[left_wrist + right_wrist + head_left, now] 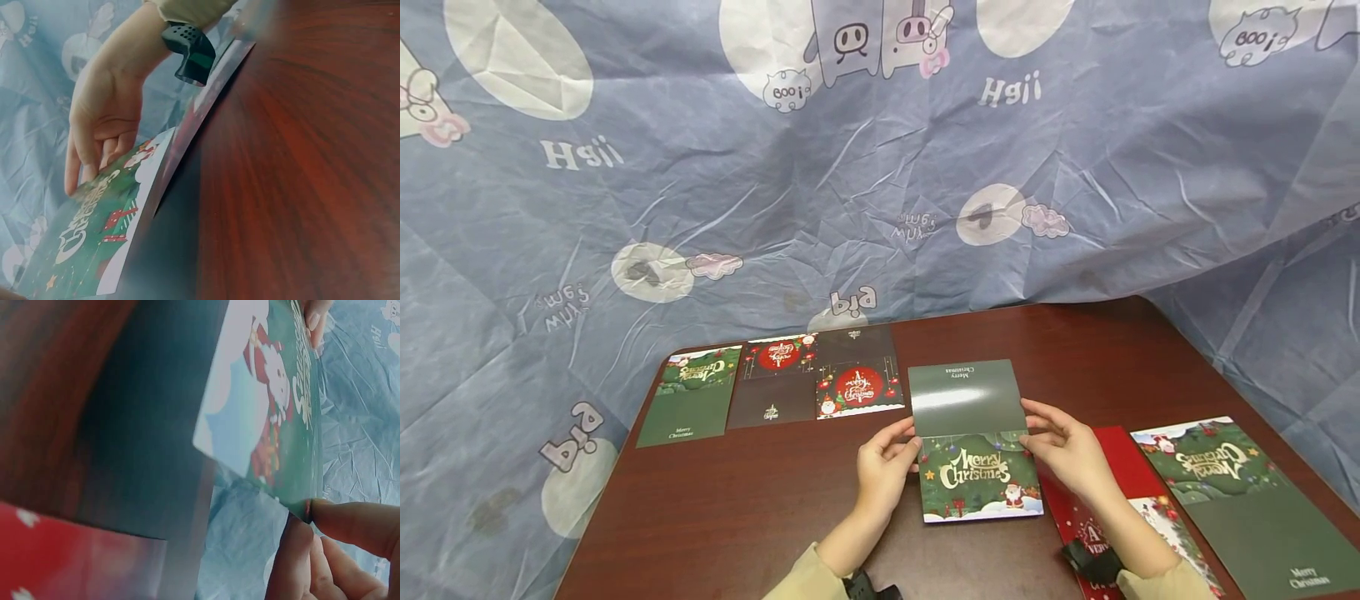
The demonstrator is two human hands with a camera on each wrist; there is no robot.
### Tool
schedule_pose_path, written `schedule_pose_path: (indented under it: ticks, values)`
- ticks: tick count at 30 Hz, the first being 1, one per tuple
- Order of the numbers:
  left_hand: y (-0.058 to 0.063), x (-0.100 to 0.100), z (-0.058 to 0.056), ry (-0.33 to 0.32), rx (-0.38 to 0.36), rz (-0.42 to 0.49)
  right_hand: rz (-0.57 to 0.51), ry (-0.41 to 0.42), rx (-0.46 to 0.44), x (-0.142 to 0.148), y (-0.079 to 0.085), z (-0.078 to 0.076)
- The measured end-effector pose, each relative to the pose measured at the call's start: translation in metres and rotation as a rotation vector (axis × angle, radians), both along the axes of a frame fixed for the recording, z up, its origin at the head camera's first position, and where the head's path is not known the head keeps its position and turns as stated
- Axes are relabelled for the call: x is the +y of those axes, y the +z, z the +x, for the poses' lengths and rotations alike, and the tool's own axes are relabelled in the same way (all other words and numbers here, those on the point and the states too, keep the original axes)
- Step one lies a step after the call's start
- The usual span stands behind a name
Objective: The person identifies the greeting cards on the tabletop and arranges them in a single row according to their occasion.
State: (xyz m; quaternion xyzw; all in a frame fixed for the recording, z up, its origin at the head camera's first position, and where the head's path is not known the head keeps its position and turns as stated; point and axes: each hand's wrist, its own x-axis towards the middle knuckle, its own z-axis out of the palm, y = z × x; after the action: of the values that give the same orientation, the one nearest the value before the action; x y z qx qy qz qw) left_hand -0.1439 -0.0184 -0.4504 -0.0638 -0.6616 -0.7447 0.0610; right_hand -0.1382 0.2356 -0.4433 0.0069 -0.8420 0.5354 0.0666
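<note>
Between my hands is an opened green Christmas card [976,479], with "Merry Christmas" lettering and a Santa on its lower half and plain dark green above. My left hand [883,467] pinches its left edge near the fold. At the right edge, my right hand [1067,446] pinches the card between thumb and fingers. In the right wrist view the right thumb and fingers meet at the edge of the card [275,412], which is lifted off the table. The left wrist view shows the card [94,231] tilted, with the other hand [106,119] at its far edge.
On the brown table [760,508], a green card [692,408] and two dark-and-red cards [775,392] [859,387] lie at the back left. A red card [1127,467] lies partly under my right forearm. Another green card [1262,517] is at far right. A printed blue cloth [850,192] hangs behind.
</note>
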Motion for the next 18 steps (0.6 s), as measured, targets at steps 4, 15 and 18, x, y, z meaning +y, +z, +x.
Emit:
schedule_pose_path:
  ticks: [4, 15, 18]
  values:
    - [0.002, 0.003, -0.007, 0.003, -0.016, 0.012, 0.053, 0.011, 0.011, 0.002, 0.005, -0.005]
    - [0.015, 0.005, -0.021, -0.041, -0.068, -0.049, 0.152, 0.031, 0.049, 0.003, 0.022, -0.023]
    - [0.014, 0.004, -0.027, -0.06, -0.064, -0.073, 0.144, 0.048, 0.049, 0.002, 0.025, -0.029]
